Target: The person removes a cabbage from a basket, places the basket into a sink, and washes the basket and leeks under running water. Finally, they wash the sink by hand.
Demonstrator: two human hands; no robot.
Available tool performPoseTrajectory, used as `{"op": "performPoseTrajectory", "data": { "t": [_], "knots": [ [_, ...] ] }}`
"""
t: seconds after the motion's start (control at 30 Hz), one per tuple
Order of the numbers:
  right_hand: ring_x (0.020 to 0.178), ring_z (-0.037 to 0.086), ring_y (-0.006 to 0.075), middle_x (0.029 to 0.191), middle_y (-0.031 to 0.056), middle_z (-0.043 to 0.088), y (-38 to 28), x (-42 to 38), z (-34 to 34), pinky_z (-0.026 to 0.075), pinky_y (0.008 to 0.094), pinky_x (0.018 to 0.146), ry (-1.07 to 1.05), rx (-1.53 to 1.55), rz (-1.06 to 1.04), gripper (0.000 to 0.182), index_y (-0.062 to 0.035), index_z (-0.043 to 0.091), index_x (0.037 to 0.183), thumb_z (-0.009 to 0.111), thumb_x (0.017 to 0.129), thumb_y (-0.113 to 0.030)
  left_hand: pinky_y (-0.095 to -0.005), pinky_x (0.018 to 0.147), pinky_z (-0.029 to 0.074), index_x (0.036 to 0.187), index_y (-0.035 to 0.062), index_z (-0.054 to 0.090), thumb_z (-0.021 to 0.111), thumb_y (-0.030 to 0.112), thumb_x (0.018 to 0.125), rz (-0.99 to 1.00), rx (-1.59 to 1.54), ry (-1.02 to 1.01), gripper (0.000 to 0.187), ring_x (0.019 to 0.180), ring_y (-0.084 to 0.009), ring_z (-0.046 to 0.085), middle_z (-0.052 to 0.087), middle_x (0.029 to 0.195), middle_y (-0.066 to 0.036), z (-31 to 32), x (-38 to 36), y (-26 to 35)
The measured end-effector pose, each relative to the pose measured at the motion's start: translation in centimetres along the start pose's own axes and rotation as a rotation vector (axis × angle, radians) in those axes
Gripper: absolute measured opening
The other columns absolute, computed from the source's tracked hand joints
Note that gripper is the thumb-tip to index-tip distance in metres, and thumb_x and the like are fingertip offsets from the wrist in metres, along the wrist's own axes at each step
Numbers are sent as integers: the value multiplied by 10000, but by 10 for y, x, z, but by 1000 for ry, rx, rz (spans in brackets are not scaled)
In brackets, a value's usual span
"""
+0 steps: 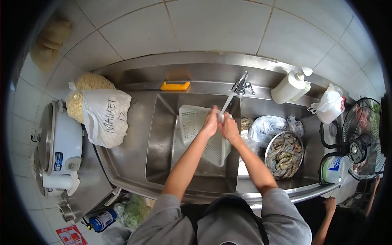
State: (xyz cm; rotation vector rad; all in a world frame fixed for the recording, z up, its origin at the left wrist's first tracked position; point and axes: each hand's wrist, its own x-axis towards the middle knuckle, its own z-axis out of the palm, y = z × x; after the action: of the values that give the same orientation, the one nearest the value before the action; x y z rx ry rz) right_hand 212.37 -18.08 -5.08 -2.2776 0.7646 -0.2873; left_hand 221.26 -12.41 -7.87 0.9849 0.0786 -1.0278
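Observation:
My left hand (210, 121) and my right hand (230, 128) meet under the stream of water from the faucet (239, 83). The fingers of both hands are curled close together, with a whitish patch showing between them; I cannot tell whether it is an object or just water. Right below them, a white perforated plastic basket (190, 130) sits tilted in the left sink basin (161, 161). Its lower right side shows between and beyond my forearms.
In the right basin are a metal bowl of raw shrimp (284, 156) and plastic bags (267, 128). A yellow-handled tool (175, 86) and white pump bottles (289, 86) stand along the back ledge. A bag marked in black (107, 118) lies left, a fan (359, 149) stands right, near another person's hand (330, 204).

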Motion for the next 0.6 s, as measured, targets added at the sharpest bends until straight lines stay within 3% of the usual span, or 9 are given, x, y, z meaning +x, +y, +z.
{"op": "performPoseTrajectory", "data": {
  "t": [0.1,0.13,0.2,0.3,0.33,0.43,0.5,0.57,0.6],
  "knots": [
    [712,558,438,712,275,562,-13,-41,-7,449,475,629,88,74,88,311,14,406,951,554,726,-141,-384,686,441,1276,62,275,462,193,830,13,286,-31,502,842,-231,513,485,1053,-142,-22,63,-38],
    [704,554,441,710,279,559,-18,-50,-13,447,476,630,127,142,105,288,14,411,938,547,722,-121,-385,671,447,1242,53,286,448,165,831,122,214,315,456,827,-232,511,487,1030,-141,-18,71,-40],
    [719,548,448,716,282,559,-27,-63,-24,445,479,642,123,128,103,307,16,405,957,554,717,-106,-401,649,453,1129,36,334,440,83,792,259,80,748,356,814,-253,502,481,1002,-149,-3,64,-34],
    [768,531,460,752,294,555,-22,-57,-16,440,481,669,79,164,130,336,14,400,994,561,717,-88,-427,667,463,1157,34,316,465,53,752,63,23,575,432,822,-281,509,458,1014,-168,26,23,-16],
    [783,523,465,772,303,550,-11,-43,-7,438,480,682,41,161,98,347,17,396,1009,558,722,-92,-460,663,472,1154,6,303,456,17,724,-129,-10,232,457,832,-289,518,461,944,-182,7,42,-31],
    [760,575,397,780,255,579,6,-15,-6,466,436,649,-85,209,7,338,10,418,1040,548,750,-105,-434,611,494,1079,-61,351,451,9,727,-72,224,332,372,721,-288,530,456,859,-186,34,-10,10],
    [743,607,263,794,165,597,3,11,-29,501,355,626,-612,773,71,250,5,463,1025,501,799,-96,-416,561,511,1034,-125,367,418,-19,728,-19,262,344,327,664,-312,559,486,868,-220,-8,11,6],
    [759,595,189,840,112,584,-1,42,-30,522,287,659,-535,1203,296,215,23,477,1038,419,865,-89,-426,568,531,1027,-160,370,387,-22,768,74,115,288,294,697,-342,595,506,916,-260,-31,6,5],
    [830,591,209,882,158,581,-5,56,-26,515,292,724,-616,1194,346,206,70,490,997,393,871,-61,-455,631,535,1075,-154,347,359,12,827,95,203,440,299,801,-358,599,516,965,-269,-34,-2,4]
  ]
}}
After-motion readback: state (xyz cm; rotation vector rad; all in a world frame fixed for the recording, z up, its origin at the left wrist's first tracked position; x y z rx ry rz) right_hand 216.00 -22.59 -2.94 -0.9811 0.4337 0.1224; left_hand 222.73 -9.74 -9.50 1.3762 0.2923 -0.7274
